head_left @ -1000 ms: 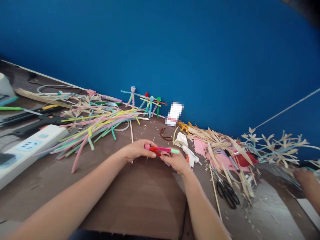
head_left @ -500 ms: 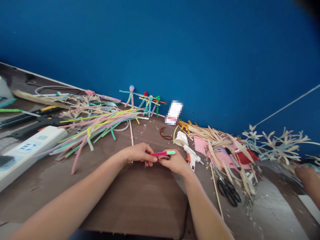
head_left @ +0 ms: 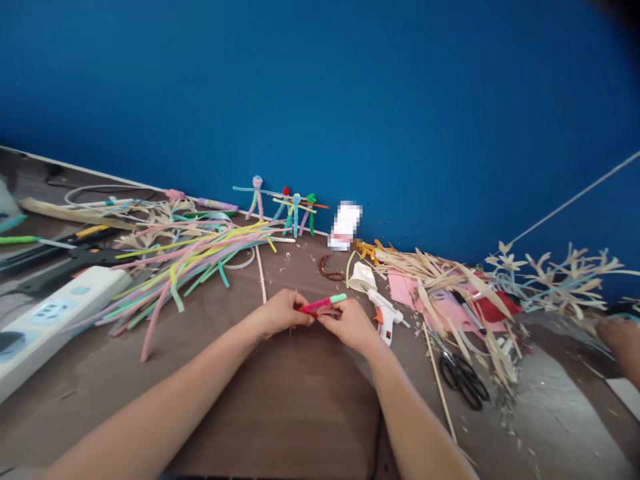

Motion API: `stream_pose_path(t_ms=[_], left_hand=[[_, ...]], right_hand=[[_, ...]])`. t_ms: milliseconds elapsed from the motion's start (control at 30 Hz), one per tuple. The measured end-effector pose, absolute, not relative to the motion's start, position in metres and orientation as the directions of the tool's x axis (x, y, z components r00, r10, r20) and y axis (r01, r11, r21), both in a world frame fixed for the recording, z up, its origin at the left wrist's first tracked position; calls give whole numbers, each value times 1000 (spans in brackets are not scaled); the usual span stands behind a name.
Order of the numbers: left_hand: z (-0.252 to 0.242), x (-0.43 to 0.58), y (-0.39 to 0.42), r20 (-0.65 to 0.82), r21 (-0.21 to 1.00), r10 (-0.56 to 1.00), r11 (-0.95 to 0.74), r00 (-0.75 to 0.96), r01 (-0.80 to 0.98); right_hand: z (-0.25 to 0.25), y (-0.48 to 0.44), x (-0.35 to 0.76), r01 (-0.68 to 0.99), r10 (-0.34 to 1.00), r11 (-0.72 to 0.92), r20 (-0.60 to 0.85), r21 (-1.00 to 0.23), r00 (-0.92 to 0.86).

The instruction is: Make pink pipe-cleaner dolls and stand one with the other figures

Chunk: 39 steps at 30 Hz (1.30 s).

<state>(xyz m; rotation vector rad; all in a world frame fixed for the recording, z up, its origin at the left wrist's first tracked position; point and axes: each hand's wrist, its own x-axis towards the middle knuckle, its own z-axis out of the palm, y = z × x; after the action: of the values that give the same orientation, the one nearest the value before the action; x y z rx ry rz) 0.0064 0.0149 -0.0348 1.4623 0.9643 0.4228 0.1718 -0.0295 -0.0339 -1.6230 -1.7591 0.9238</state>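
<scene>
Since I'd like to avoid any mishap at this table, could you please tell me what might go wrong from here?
The white glue gun lies close beside the right hand, which might knock it. The green-tipped red piece, held in the fingers of the right hand and left hand, could slip or bend.

1 cam, head-worn, looking fwd & down from fairly close over the wearer's forearms [head_left: 170, 393] onto the table [head_left: 280, 413], w/ blue wall [head_left: 320, 87] filling the top.
</scene>
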Motion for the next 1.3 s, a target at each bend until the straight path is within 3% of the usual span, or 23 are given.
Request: stream_pose_path(t_ms=[333, 600, 800, 1067, 1300], left_hand=[[-41, 10, 14, -244, 942, 781, 49, 575, 333], [-46, 13, 14, -233, 928, 820, 25, 523, 372], [-47, 14, 14, -205, 915, 868, 6, 453, 403], [-48, 14, 15, -148, 968, 914, 56, 377, 245], [-43, 10, 21, -223, 975, 924, 213, 312, 65]], right_hand=[[-32, -30, 170, 713, 992, 101, 19, -694, -122], [-17, -37, 159, 923, 986, 144, 132, -358, -102], [-12, -44, 146, 972, 965, 191, 205, -138, -161], [-15, -50, 133, 966, 942, 257, 230, -25, -245], [-25, -53, 128, 960, 917, 274, 286, 61, -280]])
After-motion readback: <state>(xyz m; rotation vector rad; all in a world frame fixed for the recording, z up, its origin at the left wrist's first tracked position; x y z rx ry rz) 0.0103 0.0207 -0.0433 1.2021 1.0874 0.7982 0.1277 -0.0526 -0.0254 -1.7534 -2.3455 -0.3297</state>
